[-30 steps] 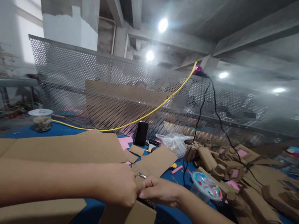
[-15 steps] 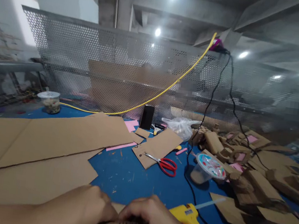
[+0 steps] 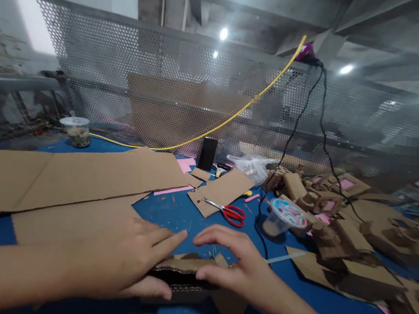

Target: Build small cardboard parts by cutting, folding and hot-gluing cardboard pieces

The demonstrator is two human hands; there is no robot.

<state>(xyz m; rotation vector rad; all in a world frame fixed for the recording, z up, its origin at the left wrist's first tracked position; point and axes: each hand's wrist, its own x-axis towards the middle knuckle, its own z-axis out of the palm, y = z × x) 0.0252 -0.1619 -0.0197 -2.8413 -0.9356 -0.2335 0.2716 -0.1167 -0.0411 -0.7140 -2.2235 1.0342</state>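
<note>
A: Change since the last frame?
B: Hands had been drawn together; now spread apart. Left hand (image 3: 130, 255): fingers wide, extended over the left end of the folded cardboard piece (image 3: 185, 265), thumb along its near side. The large cardboard sheet (image 3: 76, 175) lies beyond those fingers.
A: Piece position?
B: Between the two hands, over the blue surface (image 3: 165, 216). Scissors (image 3: 233, 216) lie beyond it, past the right fingers.
A: Right hand (image 3: 237, 256)?
B: Fingers wide, in an open curve; thumb tip at the piece's upper edge. Translucent rod (image 3: 285, 257) just beside the wrist.
A: Risks?
B: Judged: the contact looks light, so the folded walls could spring apart or the piece could skew if one thumb presses harder.
A: Orientation?
B: Long axis runs left to right, thumb to thumb; dark slot faces up and towards the wearer.
</note>
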